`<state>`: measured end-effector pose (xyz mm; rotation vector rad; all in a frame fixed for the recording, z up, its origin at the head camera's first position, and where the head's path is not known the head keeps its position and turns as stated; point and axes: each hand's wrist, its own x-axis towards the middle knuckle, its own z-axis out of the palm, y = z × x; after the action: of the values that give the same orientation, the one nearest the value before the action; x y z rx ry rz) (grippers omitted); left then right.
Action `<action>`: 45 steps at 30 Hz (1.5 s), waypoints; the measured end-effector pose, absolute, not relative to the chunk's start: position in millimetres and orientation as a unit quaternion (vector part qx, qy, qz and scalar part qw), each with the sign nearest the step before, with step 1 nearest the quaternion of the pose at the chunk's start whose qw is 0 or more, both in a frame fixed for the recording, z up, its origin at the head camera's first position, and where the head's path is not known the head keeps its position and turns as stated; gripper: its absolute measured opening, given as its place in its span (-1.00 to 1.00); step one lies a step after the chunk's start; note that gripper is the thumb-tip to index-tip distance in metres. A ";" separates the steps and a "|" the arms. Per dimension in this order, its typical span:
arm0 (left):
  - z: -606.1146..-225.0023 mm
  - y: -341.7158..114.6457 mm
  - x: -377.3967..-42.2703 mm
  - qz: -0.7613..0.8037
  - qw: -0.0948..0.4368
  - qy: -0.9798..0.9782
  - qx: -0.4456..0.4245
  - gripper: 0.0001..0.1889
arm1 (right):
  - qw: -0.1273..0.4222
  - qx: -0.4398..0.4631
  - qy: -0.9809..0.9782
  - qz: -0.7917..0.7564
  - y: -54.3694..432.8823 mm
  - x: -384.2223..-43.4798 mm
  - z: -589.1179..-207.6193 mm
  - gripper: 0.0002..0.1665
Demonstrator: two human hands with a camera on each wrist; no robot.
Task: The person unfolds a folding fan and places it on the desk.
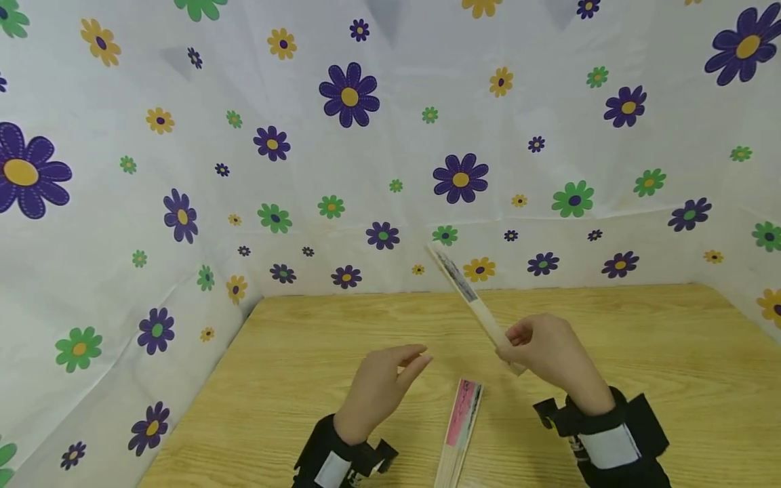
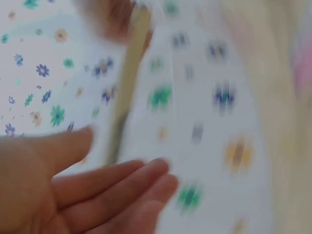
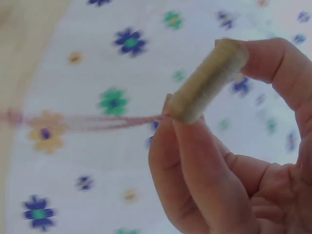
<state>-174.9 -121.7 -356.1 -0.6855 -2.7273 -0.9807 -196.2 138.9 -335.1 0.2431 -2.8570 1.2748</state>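
My right hand (image 1: pixel 552 349) pinches a folded hand fan (image 1: pixel 482 316) by its lower end, and the fan slants up to the left over the table. Its upper part bears a dark printed strip. In the right wrist view the rounded end of this fan (image 3: pixel 209 82) sits between thumb and fingers, with a thin pinkish cord (image 3: pixel 107 122) stretching away to the left. To its left, my left hand (image 1: pixel 378 386) hovers with nothing in it, thumb and fingers apart. Between the wrists lies a second folded fan (image 1: pixel 462 423), pink and pale green with dark marks.
A wood-grain table (image 1: pixel 293 400) spreads under both hands. White cloth (image 1: pixel 403 142) with purple, yellow and green flowers hangs behind it and along the sides. Each wrist wears a black strap (image 1: pixel 601 437) with a camera mount.
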 end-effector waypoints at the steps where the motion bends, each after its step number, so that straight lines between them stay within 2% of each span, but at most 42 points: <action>1: -358.6 -117.4 -175.5 -0.384 0.058 -0.891 -0.233 -0.61 | 0.007 0.087 -0.910 0.405 131.1 -189.0 -331.5 -0.72; 4: -363.7 -105.4 -175.0 -0.527 -0.010 -0.823 -0.211 -0.59 | 0.021 0.113 -0.912 0.394 108.2 -171.4 -328.6 -0.73; 8: -366.3 -97.3 -174.7 -0.633 -0.047 -0.757 -0.158 -0.61 | 0.025 0.127 -0.923 0.363 88.7 -158.8 -333.1 -0.66; 13: -368.6 -97.7 -173.8 -0.657 -0.110 -0.729 -0.155 -0.63 | -0.009 0.179 -0.914 0.365 92.0 -159.6 -340.1 -0.55; 18: -371.8 -95.2 -172.5 -0.654 -0.166 -0.715 -0.181 -0.63 | -0.032 0.202 -0.901 0.383 101.7 -166.5 -341.5 -0.63; 24: -373.5 -89.9 -172.6 -0.657 -0.163 -0.714 -0.178 -0.67 | -0.023 0.168 -0.907 0.386 97.1 -163.9 -342.0 -0.73; 33: -374.9 -90.1 -173.1 -0.663 -0.144 -0.719 -0.151 -0.70 | 0.004 0.140 -0.914 0.381 91.4 -165.3 -341.8 -0.65; 45: -372.1 -93.7 -173.1 -0.649 -0.146 -0.728 -0.166 -0.71 | -0.004 0.135 -0.919 0.371 95.5 -167.8 -336.5 -0.68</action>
<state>-173.1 -93.7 -372.1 -0.5754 -2.5273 -2.2526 -167.8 95.5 -336.5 0.4259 -2.8927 1.1692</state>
